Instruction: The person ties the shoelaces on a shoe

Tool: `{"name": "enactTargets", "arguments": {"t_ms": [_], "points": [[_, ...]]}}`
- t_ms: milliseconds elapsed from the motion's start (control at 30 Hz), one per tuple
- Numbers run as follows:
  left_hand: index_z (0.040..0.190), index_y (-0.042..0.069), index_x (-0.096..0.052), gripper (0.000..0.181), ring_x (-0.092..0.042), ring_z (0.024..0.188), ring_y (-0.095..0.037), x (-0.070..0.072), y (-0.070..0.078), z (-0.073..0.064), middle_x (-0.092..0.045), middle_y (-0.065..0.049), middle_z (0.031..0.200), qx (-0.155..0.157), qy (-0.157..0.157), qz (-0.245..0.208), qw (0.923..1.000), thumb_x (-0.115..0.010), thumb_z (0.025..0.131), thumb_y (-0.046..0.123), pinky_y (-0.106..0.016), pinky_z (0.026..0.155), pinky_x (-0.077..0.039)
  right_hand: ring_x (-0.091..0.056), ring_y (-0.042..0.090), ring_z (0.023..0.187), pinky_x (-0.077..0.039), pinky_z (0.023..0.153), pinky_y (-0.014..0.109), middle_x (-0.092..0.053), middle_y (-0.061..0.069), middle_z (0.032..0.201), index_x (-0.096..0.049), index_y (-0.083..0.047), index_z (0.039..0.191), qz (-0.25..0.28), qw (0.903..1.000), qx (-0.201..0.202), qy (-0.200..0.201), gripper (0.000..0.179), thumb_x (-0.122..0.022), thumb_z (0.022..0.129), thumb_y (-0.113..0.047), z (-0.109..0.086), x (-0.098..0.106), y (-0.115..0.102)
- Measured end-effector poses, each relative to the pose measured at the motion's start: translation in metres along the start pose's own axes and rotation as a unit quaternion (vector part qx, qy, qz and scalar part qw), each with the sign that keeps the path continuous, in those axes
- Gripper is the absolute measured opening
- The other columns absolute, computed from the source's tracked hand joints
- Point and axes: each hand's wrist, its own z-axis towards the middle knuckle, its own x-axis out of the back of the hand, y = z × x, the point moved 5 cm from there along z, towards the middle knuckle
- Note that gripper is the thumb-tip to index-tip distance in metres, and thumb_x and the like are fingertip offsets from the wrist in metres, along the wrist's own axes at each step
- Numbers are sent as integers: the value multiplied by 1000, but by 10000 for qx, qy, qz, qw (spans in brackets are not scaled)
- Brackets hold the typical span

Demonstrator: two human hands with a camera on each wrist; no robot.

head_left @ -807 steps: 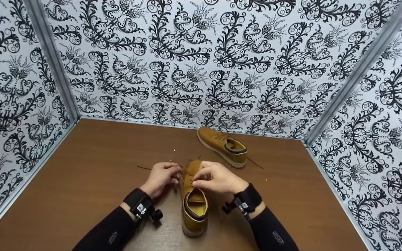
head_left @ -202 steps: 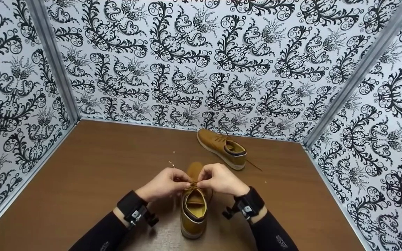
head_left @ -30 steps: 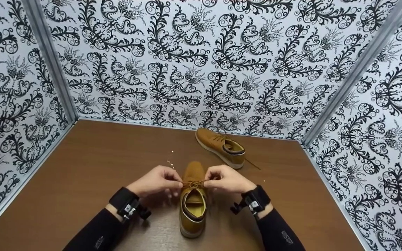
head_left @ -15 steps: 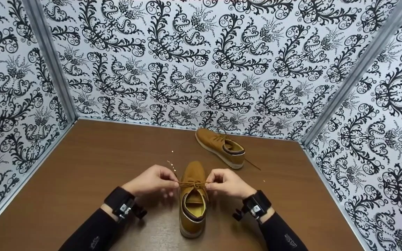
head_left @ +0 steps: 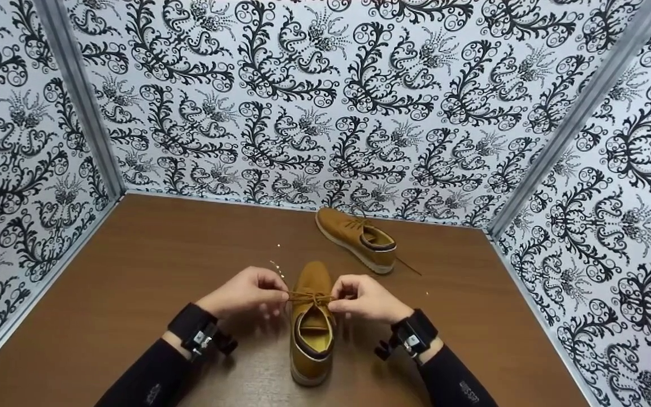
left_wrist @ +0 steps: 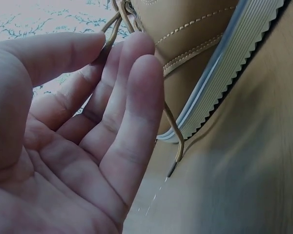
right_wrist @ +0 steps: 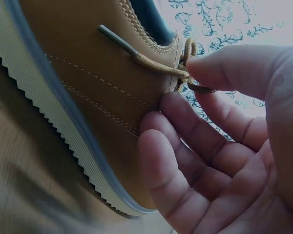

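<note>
A tan lace-up shoe (head_left: 311,362) stands on the table, toe pointing away, with a bow in its shoelace (head_left: 314,298). To the left of the bow, my left hand (head_left: 246,294) pinches a lace loop between thumb and forefinger. A tipped lace end (left_wrist: 175,163) hangs beside the sole in the left wrist view. My right hand (head_left: 368,297) pinches the lace close to the knot, at the shoe's right side. Another tipped lace end (right_wrist: 136,56) sticks out across the shoe's side in the right wrist view. The knot is partly hidden by the fingers.
A second tan shoe (head_left: 356,237) stands farther back, near the patterned rear wall (head_left: 303,113), one lace end trailing right. Small pale specks (head_left: 278,268) lie on the brown table (head_left: 178,243). Patterned side walls flank the table.
The laces, loose at first, now form a bow. Over the last second my left hand has drawn its loop left; my right hand has just shifted slightly back toward the knot.
</note>
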Motion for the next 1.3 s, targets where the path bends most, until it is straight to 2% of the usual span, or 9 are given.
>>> {"name": "enactTargets", "arguments": {"t_ms": [100, 167, 300, 367, 600, 800, 1000, 1167, 1300], "points": [[111, 5, -81, 15, -74, 72, -15, -2, 1, 1, -79, -28, 98, -25, 12, -60, 10000, -80, 102, 17, -26, 64, -63, -67, 27, 71, -59, 62, 23, -73, -5, 93, -76, -6, 110, -78, 9999, -114, -27, 19, -84, 99, -19, 0, -2, -1], [111, 5, -81, 16, -73, 72, -15, -4, 1, 1, -78, -27, 98, -28, 19, -54, 10000, -81, 101, 17, -25, 64, -62, -66, 26, 71, -58, 61, 22, -74, -5, 94, -77, -8, 111, -118, 9997, -199, -42, 19, -85, 98, -20, 1, -3, -1], [110, 6, -81, 16, -70, 69, -12, -8, 2, 2, -79, -11, 92, -41, 109, -20, 9999, -83, 99, 18, -24, 62, -61, -64, 16, 67, -55, 59, 20, -73, -7, 90, -78, -9, 103, -336, 9992, -226, -61, 13, -83, 99, -20, 1, -4, -1], [109, 6, -81, 16, -69, 68, -12, -10, 2, 3, -79, -7, 90, -36, 152, -39, 9999, -83, 99, 18, -24, 61, -60, -63, 12, 65, -54, 58, 19, -71, -7, 88, -76, -9, 100, -471, 9987, -204, -70, 11, -81, 99, -19, 0, -3, -2], [109, 5, -80, 15, -65, 66, -10, -14, 2, 3, -77, -8, 88, -70, 233, -109, 9996, -82, 100, 17, -22, 59, -57, -63, 7, 63, -56, 59, 20, -70, -9, 86, -75, -6, 99, -788, 9962, -316, -207, 6, -75, 98, -12, -1, -1, 0], [107, 0, -76, 12, -65, 66, -12, -17, 0, 3, -73, -3, 84, -46, 123, -318, 9994, -78, 101, 10, -23, 57, -57, -66, 11, 66, -58, 60, 22, -69, -10, 86, -75, -6, 97, -1001, 9932, -484, -347, 5, -72, 95, -10, -2, 0, 1], [106, -1, -73, 10, -66, 65, -12, -21, 0, 4, -71, -1, 85, -50, -91, -83, 9999, -74, 101, 8, -23, 56, -58, -62, 5, 66, -53, 61, 20, -69, -12, 84, -74, -12, 92, -1371, 9889, -467, -324, 2, -73, 92, -10, -4, 4, 2], [107, 1, -73, 13, -65, 65, -12, -23, 2, 3, -71, -2, 88, -16, -85, 78, 9999, -76, 100, 11, -22, 55, -57, -57, 0, 68, -49, 62, 19, -65, -14, 80, -69, -22, 84, -1691, 9841, -403, -377, 15, -72, 88, -8, -3, 3, 3], [108, 3, -73, 17, -64, 63, -13, -24, 3, 4, -72, -8, 86, -12, -27, 190, 9998, -78, 102, 18, -23, 53, -55, -59, 1, 75, -50, 67, 20, -67, -14, 84, -74, -19, 91, -1820, 9815, -387, -452, 6, -74, 91, -13, -3, 2, 2]]}}
